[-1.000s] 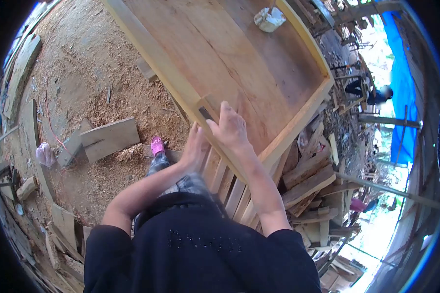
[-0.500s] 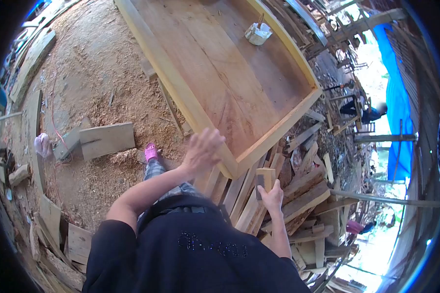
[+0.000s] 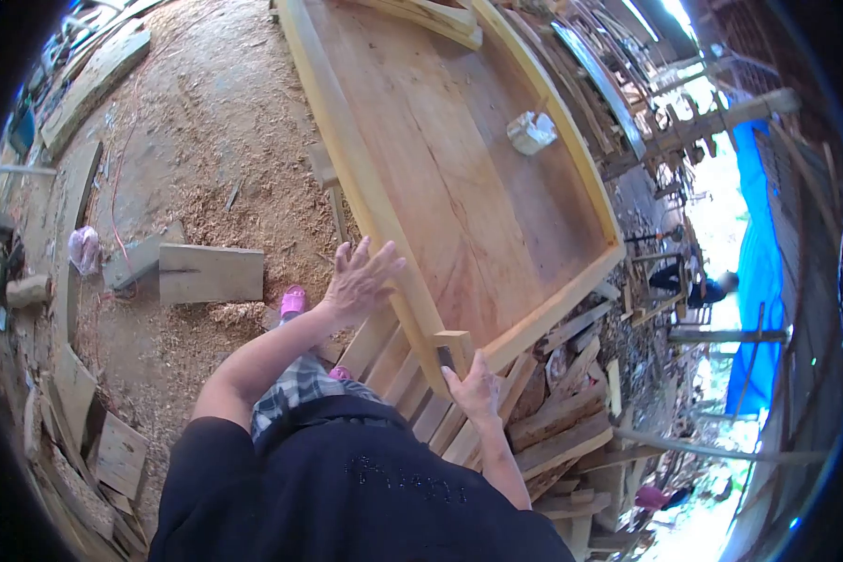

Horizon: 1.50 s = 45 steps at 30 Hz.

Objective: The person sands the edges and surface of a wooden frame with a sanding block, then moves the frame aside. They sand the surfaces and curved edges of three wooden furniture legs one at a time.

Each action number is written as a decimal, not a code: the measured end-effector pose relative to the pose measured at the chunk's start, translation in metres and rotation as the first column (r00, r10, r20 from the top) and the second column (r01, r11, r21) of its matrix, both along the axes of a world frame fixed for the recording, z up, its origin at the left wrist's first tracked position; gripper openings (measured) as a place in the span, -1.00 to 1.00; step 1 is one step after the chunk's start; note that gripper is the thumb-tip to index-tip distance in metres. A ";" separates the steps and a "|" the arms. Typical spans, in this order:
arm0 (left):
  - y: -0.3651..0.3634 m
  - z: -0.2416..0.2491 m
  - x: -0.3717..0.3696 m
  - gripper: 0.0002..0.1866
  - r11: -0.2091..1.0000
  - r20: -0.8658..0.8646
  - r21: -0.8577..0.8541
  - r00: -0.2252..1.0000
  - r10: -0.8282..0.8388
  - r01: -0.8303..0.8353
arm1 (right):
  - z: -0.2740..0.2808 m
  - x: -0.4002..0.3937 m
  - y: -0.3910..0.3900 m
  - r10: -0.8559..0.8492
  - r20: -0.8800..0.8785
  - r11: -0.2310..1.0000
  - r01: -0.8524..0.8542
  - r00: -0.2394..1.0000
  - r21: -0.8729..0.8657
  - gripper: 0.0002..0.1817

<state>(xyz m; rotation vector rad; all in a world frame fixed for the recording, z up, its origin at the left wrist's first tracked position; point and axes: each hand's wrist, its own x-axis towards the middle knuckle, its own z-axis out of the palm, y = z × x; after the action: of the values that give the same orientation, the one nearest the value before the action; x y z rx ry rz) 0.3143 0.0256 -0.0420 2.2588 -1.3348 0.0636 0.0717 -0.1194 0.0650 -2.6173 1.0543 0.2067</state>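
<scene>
A large shallow wooden panel with raised rails point(image 3: 384, 220) lies in front of me. My left hand point(image 3: 361, 281) is open, its fingers spread at the outer side of the left rail. Around a small wooden sanding block point(image 3: 459, 341) with a dark grey face, the fingers of my right hand point(image 3: 476, 386) are closed. That block is at the near corner of the panel, overlapping the rails in this view. On the panel's inner face stands a white tub point(image 3: 532, 133) with a stick poking out. Curved wooden pieces point(image 3: 431, 17) lie across the far end.
Loose boards and offcuts point(image 3: 562, 412) are piled below the panel's near right side. Sawdust covers the ground to the left, with a grey board point(image 3: 212, 273) and a pink plastic bag point(image 3: 84, 250). A person point(image 3: 707, 288) is in the right background near a blue tarp point(image 3: 757, 272).
My right hand has brought the sanding block left to the panel's corner. My left hand has moved slightly left and down with fingers spreading. The view has shifted, showing the curved pieces.
</scene>
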 end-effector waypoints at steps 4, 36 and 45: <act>0.009 -0.009 0.032 -0.38 0.953 -0.330 -0.126 0.917 0.222 -0.276 | -0.006 0.126 0.000 0.156 0.123 0.988 -0.155 0.980 -0.019 -0.46; -0.014 -0.069 0.006 -0.73 0.803 -0.997 0.063 -0.002 0.077 -0.593 | -0.025 0.374 -0.004 0.349 0.195 0.937 -0.333 0.917 -0.108 -0.46; -0.016 -0.084 -0.015 -0.68 0.856 -0.987 0.035 -0.151 -0.050 -0.515 | -0.014 0.102 -0.018 0.214 0.144 0.967 -0.230 0.966 0.108 -0.19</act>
<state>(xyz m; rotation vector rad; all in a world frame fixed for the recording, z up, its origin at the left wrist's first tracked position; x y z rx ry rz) 0.2991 0.0091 -0.1257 1.2990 0.0938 -1.0230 0.1736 -0.1370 0.0508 -2.5926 0.6809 0.1416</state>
